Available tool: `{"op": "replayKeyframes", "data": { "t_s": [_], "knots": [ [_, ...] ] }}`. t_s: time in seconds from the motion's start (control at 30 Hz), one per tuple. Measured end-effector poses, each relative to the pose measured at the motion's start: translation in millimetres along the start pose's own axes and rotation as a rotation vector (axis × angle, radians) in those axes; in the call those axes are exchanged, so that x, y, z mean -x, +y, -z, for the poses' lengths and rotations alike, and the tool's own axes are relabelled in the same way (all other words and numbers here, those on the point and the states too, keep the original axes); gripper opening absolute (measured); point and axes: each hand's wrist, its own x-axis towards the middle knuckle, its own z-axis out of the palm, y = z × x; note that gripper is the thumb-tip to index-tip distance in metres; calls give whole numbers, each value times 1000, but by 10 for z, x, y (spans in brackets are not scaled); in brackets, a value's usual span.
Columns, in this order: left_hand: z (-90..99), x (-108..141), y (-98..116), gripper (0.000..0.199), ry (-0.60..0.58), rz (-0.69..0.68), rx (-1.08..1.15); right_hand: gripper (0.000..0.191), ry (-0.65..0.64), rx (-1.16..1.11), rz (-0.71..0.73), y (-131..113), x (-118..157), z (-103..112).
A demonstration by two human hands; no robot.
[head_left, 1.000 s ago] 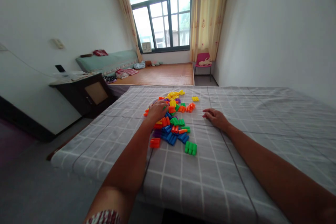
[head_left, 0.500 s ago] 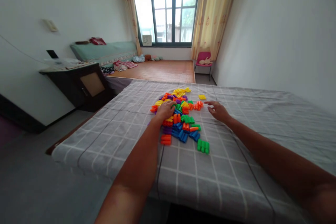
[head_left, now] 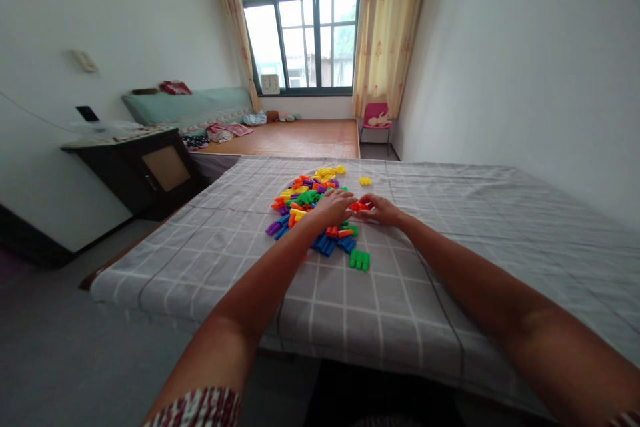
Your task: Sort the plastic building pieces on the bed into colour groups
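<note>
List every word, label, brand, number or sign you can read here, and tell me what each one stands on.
None can be read.
Square clock by the window: the marks on its face are too small and blurred to make out.
Plastic blocks: no lettering shows at this size.

Left sleeve (head_left: 200, 408): dark red and whitish, mottled in short, broken, roughly vertical flecks; soft-looking fabric, possibly knit, hem ending short of elbow crease, snug round arm. Right sleeve (head_left: 627, 419): only small sliver in bottom corner, same dark and pale flecking. Left forearm (head_left: 260, 300) and right forearm (head_left: 475, 277) bare below hems, smooth, tapering to narrower wrists. Left hand (head_left: 334, 207) and right hand (head_left: 379, 209) bare too, fingers slim; nails too small to make out.
</note>
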Motion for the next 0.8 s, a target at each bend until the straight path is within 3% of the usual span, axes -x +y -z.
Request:
{"op": "replayKeyframes", "data": {
  "t_s": [0.17,0.47,0.63,0.7,0.8],
  "knots": [
    [-215,-16,233,36,-42,100,-96,38,15,-139,102,89,131,-59],
    [-194,115,106,31,0,179,-82,32,76,-7,60,82,148,-36],
    [-118,165,20,39,132,218,-4,41,49,-71,41,123,123,-10],
    [-81,180,-12,42,201,251,7,47,73,-81,85,24,128,-6],
    [-26,198,-61,37,289,297,28,32,124,-7,149,-272,178,9]
  ]
}}
